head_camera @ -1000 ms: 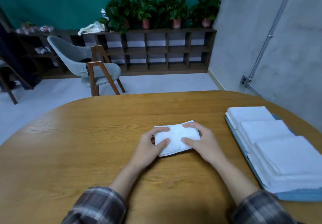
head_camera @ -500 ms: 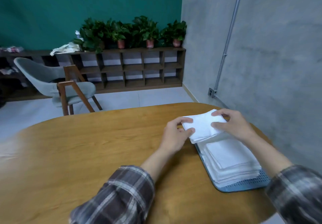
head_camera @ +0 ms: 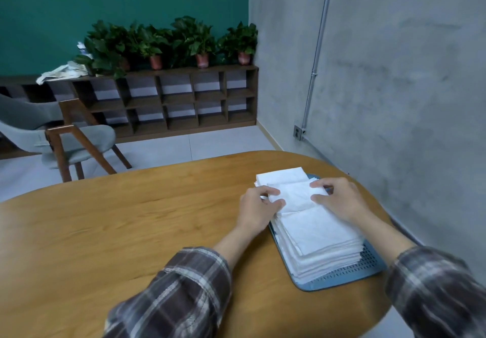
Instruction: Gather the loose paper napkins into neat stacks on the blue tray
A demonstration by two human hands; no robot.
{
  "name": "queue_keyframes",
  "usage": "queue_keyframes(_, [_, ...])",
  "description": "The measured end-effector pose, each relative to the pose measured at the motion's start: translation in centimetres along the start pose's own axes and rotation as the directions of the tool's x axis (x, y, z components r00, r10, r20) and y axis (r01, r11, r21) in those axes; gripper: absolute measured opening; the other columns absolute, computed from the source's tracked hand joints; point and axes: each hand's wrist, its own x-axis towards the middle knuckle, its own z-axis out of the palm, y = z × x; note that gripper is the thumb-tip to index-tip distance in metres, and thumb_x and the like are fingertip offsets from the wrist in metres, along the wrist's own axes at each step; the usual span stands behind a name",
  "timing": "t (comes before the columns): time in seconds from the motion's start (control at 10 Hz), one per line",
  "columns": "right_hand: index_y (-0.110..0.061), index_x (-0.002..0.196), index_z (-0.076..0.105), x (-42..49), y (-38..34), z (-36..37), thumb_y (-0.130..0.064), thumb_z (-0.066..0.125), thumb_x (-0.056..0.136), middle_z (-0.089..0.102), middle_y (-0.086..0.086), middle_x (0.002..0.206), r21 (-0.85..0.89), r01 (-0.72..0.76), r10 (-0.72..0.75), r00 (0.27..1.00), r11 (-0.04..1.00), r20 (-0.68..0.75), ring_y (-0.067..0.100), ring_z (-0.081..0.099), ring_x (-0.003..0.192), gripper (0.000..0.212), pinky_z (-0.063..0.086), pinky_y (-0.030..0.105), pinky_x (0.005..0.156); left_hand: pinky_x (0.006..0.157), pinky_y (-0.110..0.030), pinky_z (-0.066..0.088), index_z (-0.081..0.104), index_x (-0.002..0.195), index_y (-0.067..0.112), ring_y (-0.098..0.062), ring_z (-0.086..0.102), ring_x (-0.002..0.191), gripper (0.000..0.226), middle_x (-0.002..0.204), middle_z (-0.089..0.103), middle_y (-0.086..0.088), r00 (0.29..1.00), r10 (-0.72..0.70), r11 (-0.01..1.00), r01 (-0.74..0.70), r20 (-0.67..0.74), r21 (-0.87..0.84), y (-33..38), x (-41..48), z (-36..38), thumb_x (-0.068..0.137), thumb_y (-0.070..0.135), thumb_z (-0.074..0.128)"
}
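While pinched at its 9 o'clock edge by left hand (head_camera: 259, 210) and 3 o'clock edge by right hand (head_camera: 339, 198), both curled on it, napkin bundle (head_camera: 297, 195) sat atop napkin stacks (head_camera: 318, 232) on blue tray (head_camera: 342, 277), near wooden table's (head_camera: 131, 232) 3 o'clock edge.

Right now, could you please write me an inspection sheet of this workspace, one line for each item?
Surface: wooden table, rounded edge, tray at its right end.
Job's things: blue tray holds white napkin stacks; near stack, far stack, and a napkin bundle between them.
Clutter: crumpled pale material on the shelf unit.
Hands: left hand and right hand each pinch a side of the napkin bundle.
Cables: none loose seen; conduit pipe runs down the wall to a socket box.
Surroundings: grey chair, potted plants atop the shelf unit.
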Motion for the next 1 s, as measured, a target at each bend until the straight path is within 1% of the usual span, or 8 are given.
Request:
queue_keyframes(0.1, [-0.025,0.115,0.080,0.0,0.3,0.0,-0.019,0.085,0.086,0.068,-0.007,0.118,-0.016,-0.018,0.018,1.000,1.000,0.023,0.010,0.059,0.102,0.030,0.040,0.017,0.078,0.079,-0.016,0.041,0.080,0.107,0.024,-0.012,0.056,0.092,0.020,0.095,0.065,0.008,0.999,0.023,0.988,-0.027,0.032,0.151,-0.3,-0.2,0.2,0.088,0.028,0.085])
queue_keyframes(0.2, [-0.021,0.119,0.078,-0.1,0.2,0.1,-0.014,0.080,0.090,0.065,-0.001,0.126,-0.065,0.097,-0.100,0.994,0.993,-0.054,0.016,0.058,0.113,0.030,0.039,0.024,0.094,0.100,-0.014,0.035,0.078,0.108,0.026,-0.014,0.047,0.125,0.022,0.132,0.050,0.000,0.996,0.088,0.977,-0.088,0.008,0.193,0.0,-0.3,-0.1,0.087,0.029,0.085])
queue_keyframes(0.3, [-0.028,0.138,0.067,-0.6,-0.5,0.0,-0.028,0.065,0.102,0.051,-0.008,0.151,-0.176,0.276,-0.283,0.959,0.945,-0.015,0.018,0.043,0.143,0.036,0.034,0.038,0.118,0.120,-0.035,0.027,0.069,0.130,0.027,-0.020,0.028,0.149,0.037,0.158,0.033,0.000,0.980,0.199,0.932,-0.190,0.004,0.309,2.0,-0.9,-0.1,0.097,0.042,0.072])
queue_keyframes(0.4, [-0.032,0.161,0.040,-1.4,-1.2,0.3,-0.041,0.045,0.111,0.018,-0.014,0.173,-0.361,0.324,-0.258,0.941,0.874,0.221,0.015,0.012,0.161,0.051,0.018,0.046,0.128,0.129,-0.042,0.007,0.030,0.165,0.021,-0.021,-0.001,0.163,0.076,0.177,0.003,-0.002,0.962,0.121,0.829,-0.233,0.243,0.508,3.8,-2.4,1.0,0.103,0.062,0.048])
queue_keyframes(0.5, [-0.032,0.168,0.014,-2.2,-0.4,1.1,-0.045,0.029,0.114,-0.006,-0.013,0.175,-0.430,0.299,-0.139,0.921,0.852,0.364,0.011,-0.008,0.162,0.057,0.006,0.044,0.131,0.132,-0.046,-0.005,-0.006,0.168,0.017,-0.017,-0.021,0.160,0.094,0.174,-0.021,-0.001,0.903,-0.040,0.737,-0.263,0.428,0.623,2.8,-3.6,2.0,0.102,0.075,0.028])
queue_keyframes(0.6, [-0.032,0.168,0.006,-2.6,1.0,2.3,-0.045,0.019,0.114,-0.010,-0.017,0.173,-0.387,0.277,-0.117,0.914,0.879,0.388,0.006,-0.013,0.160,0.057,0.002,0.042,0.132,0.131,-0.052,-0.003,-0.017,0.166,0.019,-0.014,-0.031,0.156,0.095,0.170,-0.032,0.003,0.880,-0.084,0.751,-0.252,0.467,0.610,1.0,-4.5,2.6,0.102,0.076,0.025])
queue_keyframes(0.8, [-0.036,0.167,0.008,-2.1,2.4,3.3,-0.044,0.021,0.114,-0.008,-0.025,0.170,-0.335,0.273,-0.136,0.915,0.902,0.380,-0.002,-0.012,0.157,0.054,-0.004,0.027,0.129,0.128,-0.055,-0.007,-0.020,0.165,0.022,-0.011,-0.036,0.153,0.088,0.166,-0.038,0.005,0.880,-0.077,0.765,-0.249,0.468,0.594,0.1,-4.7,3.1,0.105,0.067,0.026])
queue_keyframes(1.0, [-0.036,0.167,0.013,-2.2,0.9,2.2,-0.047,0.026,0.114,-0.005,-0.024,0.170,-0.280,0.224,-0.097,0.909,0.934,0.406,0.004,-0.010,0.160,0.055,-0.003,0.037,0.132,0.129,-0.058,-0.006,-0.018,0.165,0.024,-0.014,-0.033,0.155,0.088,0.168,-0.036,0.004,0.865,-0.124,0.781,-0.218,0.487,0.585,1.4,-4.3,2.4,0.104,0.070,0.025])
